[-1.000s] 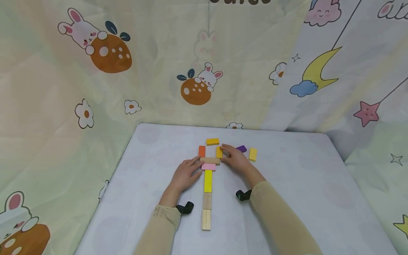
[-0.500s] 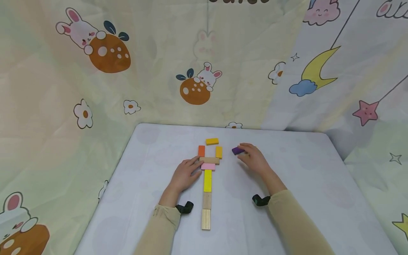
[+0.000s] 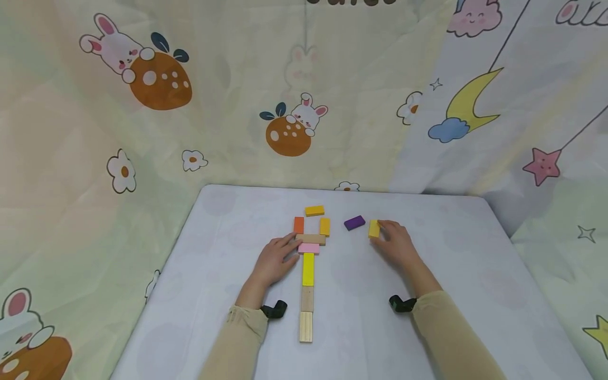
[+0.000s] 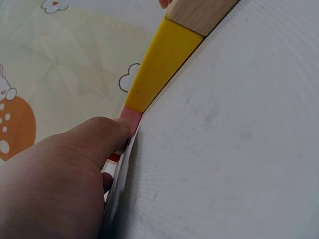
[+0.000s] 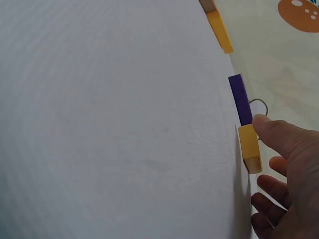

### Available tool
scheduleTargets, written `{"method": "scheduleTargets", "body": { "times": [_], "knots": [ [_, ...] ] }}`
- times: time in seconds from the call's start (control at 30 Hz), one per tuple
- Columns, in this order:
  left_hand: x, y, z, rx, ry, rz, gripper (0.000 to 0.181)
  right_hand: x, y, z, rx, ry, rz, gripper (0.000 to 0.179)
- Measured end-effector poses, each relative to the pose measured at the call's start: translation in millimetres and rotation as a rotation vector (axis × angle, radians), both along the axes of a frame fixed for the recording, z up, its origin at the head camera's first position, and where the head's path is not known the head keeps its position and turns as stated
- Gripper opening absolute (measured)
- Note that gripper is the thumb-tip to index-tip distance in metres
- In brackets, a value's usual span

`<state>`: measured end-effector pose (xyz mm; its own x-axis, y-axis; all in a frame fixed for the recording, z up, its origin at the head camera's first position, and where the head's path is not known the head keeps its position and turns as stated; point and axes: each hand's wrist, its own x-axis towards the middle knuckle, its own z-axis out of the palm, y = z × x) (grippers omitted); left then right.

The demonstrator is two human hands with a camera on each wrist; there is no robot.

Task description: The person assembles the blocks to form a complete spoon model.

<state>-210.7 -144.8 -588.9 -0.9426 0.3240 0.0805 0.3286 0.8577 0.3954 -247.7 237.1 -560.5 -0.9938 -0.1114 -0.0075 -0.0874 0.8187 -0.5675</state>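
My left hand (image 3: 274, 262) lies beside a flat row of wooden blocks. Its fingertips touch the left end of the tan crosswise block (image 3: 311, 239), and its thumb is at the pink block (image 4: 130, 118). A long yellow block (image 3: 308, 269) and two tan blocks run down from there. Beyond the crosswise block lie an orange block (image 3: 298, 225), an amber block (image 3: 325, 227) and another amber block (image 3: 314, 211). To the right, my right hand (image 3: 400, 244) pinches a loose yellow block (image 3: 374, 229) between thumb and index finger. A purple block (image 5: 241, 99) lies just left of it.
The white-covered table (image 3: 456, 237) extends around the blocks. A printed cloth (image 3: 228, 105) hangs behind its far edge. Both wrists carry small black cameras, one on the left wrist (image 3: 274, 310) and one on the right wrist (image 3: 401, 304).
My right hand has moved right, from the amber block past the purple block to the loose yellow block. The purple block has shifted left and turned. My left hand has stayed put.
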Motion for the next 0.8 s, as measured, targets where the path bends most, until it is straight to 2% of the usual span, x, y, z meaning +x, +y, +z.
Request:
{"method": "scheduleTargets", "body": {
  "times": [0.17, 0.37, 0.6, 0.8],
  "knots": [
    [-0.8, -0.7, -1.3, -0.002, -0.006, 0.001, 0.051, -0.8, -5.1, -10.4, 0.016, 0.052, -0.060, 0.074],
    [-1.1, -0.6, -3.8, -0.009, -0.005, 0.007, 0.051, -1.2, -11.0, -17.3, 0.033, 0.081, -0.120, 0.073],
    [-0.4, -0.6, -3.2, 0.014, 0.001, 0.002, 0.051, -0.3, -9.1, -22.0, 0.027, 0.107, -0.130, 0.062],
    [-1.0, -0.5, -3.2, 0.002, -0.010, 0.004, 0.052, -0.8, -10.2, -21.7, 0.012, 0.093, -0.145, 0.063]
  ]
}}
